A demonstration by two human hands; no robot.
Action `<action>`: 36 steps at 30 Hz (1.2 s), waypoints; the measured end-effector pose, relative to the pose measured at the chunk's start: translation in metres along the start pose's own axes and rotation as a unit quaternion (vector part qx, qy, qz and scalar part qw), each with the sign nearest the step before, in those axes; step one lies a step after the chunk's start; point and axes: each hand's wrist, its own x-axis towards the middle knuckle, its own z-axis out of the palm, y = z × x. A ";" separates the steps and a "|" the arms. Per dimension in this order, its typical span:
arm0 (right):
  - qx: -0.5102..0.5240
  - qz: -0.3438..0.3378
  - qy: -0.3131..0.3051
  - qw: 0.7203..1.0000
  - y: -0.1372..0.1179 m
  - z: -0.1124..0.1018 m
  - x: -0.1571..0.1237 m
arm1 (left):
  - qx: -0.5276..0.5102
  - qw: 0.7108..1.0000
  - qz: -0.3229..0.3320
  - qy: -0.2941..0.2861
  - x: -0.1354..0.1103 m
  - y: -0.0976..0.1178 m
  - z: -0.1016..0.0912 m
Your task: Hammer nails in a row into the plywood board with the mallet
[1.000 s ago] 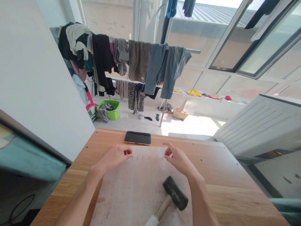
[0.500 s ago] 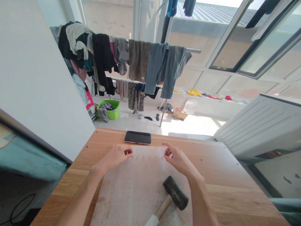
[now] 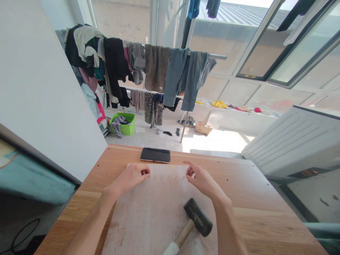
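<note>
A pale wooden board [image 3: 156, 212] lies on the wooden table [image 3: 255, 198]. A row of small nails [image 3: 167, 176] stands near its far edge. My left hand [image 3: 130, 177] rests at the left end of the row, fingers curled in a pinch at a nail. At the right end of the row, my right hand [image 3: 200, 179] has its fingers curled and pinched the same way. A black rubber mallet [image 3: 196, 221] with a wooden handle lies on the board, close to my right forearm.
A black phone [image 3: 155, 155] lies face up at the table's far edge. Beyond it, a clothes rack [image 3: 159, 67] full of laundry stands on a sunlit floor with a green basket [image 3: 124, 124]. A white wall panel [image 3: 39, 92] is at left, a white radiator-like panel [image 3: 292, 141] at right.
</note>
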 end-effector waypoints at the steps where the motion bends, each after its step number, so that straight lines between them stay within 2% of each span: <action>1: 0.001 -0.001 0.000 1.000 -0.001 0.000 0.000 | 0.000 1.000 0.001 0.000 0.000 0.000 0.000; 22: -0.015 0.007 -0.010 1.000 -0.011 0.005 0.002 | -0.021 1.000 0.017 0.006 0.002 -0.004 0.006; 31: -0.031 -0.006 -0.012 0.999 -0.007 0.013 0.006 | -0.030 0.999 0.022 -0.011 0.002 -0.003 0.010; 36: -0.032 -0.013 -0.004 0.999 -0.010 0.012 0.007 | -0.023 0.999 0.026 0.005 0.003 0.000 0.010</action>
